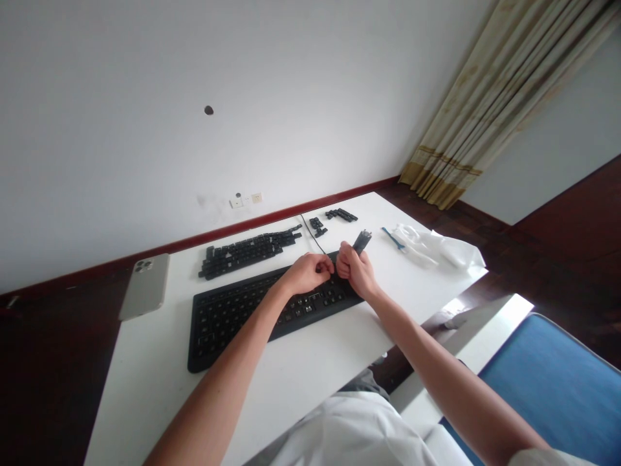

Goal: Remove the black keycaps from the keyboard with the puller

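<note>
A black keyboard point(242, 314) with its keycaps taken off lies across the white table point(160, 388). My right hand point(355, 270) is closed round a dark grey tool point(361, 241) that sticks up past its knuckles, over the keyboard's right end. My left hand point(308, 272) is curled with fingertips pinched, right beside the right hand and above the keyboard; what it pinches is too small to make out. Rows of loose black keycaps point(245, 251) lie behind the keyboard, with two smaller groups of keycaps point(334, 219) farther right.
A phone point(145, 285) lies face down at the table's left edge. A blue-handled brush point(392, 237) and a clear plastic bag point(439, 249) rest at the right end. The keyboard cable point(313, 234) runs to the back. A blue chair point(548, 388) stands at right.
</note>
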`<state>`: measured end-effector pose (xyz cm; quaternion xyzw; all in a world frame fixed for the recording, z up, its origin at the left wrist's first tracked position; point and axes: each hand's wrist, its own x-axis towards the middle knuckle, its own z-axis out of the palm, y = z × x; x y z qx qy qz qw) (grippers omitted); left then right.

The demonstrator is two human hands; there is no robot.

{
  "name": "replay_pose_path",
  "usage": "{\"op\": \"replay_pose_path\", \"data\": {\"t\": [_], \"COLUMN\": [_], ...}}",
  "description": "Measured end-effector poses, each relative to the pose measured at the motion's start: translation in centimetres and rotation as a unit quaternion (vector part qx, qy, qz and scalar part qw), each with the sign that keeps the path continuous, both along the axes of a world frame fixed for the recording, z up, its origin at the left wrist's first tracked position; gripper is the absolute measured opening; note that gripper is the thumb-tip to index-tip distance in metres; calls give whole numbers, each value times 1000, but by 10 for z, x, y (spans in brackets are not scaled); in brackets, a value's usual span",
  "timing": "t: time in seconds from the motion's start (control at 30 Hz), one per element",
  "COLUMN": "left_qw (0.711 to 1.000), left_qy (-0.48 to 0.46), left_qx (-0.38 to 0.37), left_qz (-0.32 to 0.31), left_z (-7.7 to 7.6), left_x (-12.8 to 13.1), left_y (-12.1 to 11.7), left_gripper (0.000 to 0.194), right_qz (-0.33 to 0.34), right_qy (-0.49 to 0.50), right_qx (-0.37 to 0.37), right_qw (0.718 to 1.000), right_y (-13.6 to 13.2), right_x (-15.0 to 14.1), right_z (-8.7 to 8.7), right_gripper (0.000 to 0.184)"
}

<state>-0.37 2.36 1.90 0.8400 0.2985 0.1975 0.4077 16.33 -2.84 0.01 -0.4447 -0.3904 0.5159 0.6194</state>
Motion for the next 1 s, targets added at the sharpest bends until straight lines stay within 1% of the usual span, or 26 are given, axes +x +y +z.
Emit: {"op": "replay_pose_path", "data": {"t": [0.07,0.13,0.27,0.33,0.4,0.57,0.73,0.8,0.9,1.0], "left_qw": [1000,998,992,989,986,988,983,981,980,980], "left_qy": [9,26,41,43,46,38,44,44,42,34], "left_qx": [14,52,116,138,153,125,104,102,105,98], "left_qz": [15,18,17,23,43,87,144,159,163,169], "left_z": [0,-2,-7,-10,-14,-19,-20,-21,-22,-19], "left_x": [1,3,11,15,19,25,32,36,38,36], "left_y": [-2,-5,-11,-14,-17,-22,-30,-33,-34,-34], "left_gripper": [22,20,3,10,14,16,17,16,14,11], "right_qz": [22,32,4,-11,-25,-31,-50,-58,-83,-137], "right_qy": [-23,-48,-101,-114,-120,-153,-75,-63,-110,-211], "right_qx": [8,27,77,86,93,117,122,133,143,160], "right_qw": [999,998,992,990,988,981,988,987,980,954], "right_y": [-4,-8,-13,-14,-15,-15,-13,-14,-18,-24], "right_x": [-1,-1,0,1,1,4,4,4,5,6], "right_z": [0,-1,-7,-10,-11,-12,-18,-20,-20,-14], "right_gripper": [61,60,61,61,61,60,59,60,61,58]}}
